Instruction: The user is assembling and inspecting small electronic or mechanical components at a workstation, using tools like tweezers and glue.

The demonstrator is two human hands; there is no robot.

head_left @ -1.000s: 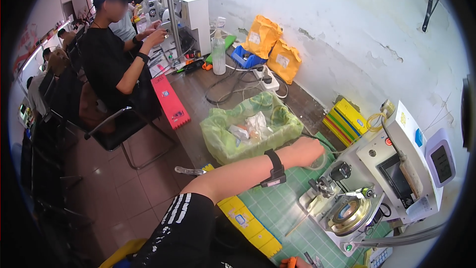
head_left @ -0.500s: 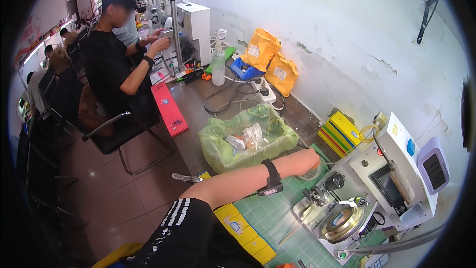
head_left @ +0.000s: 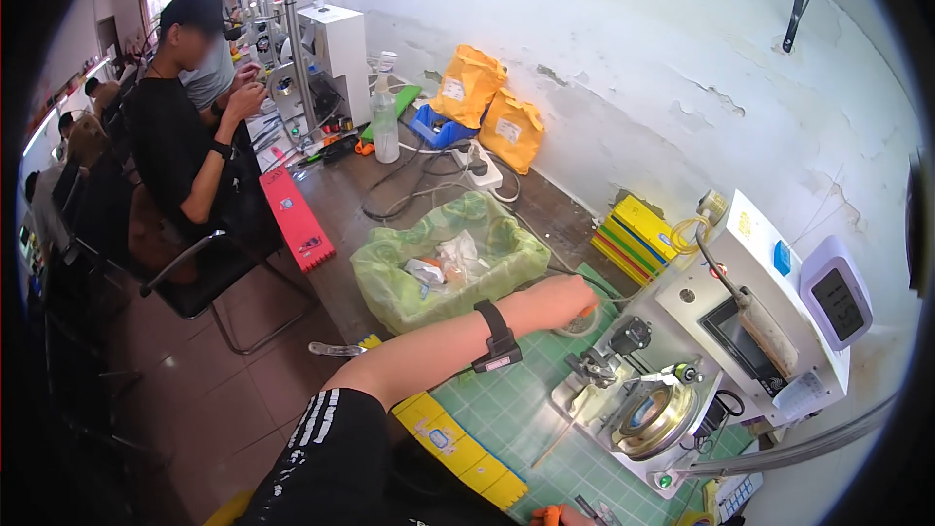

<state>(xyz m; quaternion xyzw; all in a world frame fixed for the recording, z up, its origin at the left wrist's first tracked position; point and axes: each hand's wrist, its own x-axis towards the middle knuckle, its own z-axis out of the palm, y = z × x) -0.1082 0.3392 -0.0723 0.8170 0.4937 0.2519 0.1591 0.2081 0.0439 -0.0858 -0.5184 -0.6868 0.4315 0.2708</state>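
My left arm, with a black strap and small box on the forearm, reaches across the bench. My left hand is curled down over a small round dish, with an orange covering at a fingertip. Its fingers are bent and mostly hidden, so anything between them cannot be made out. Only a bit of my right hand shows at the lower edge, with orange on a finger. Next to it is a slim dark tool; whether I hold it is unclear. The machine with a round brass-coloured wheel stands right of the dish.
A bin lined with a green bag holds crumpled tissue, left of my hand. Yellow trays lie on the green mat. Stacked yellow trays, a power strip and orange-yellow packets line the wall. A co-worker sits at left.
The whole view has shifted, so most things sit further left and slightly higher. My left hand stays over the dish. More of my right hand shows at the lower edge.
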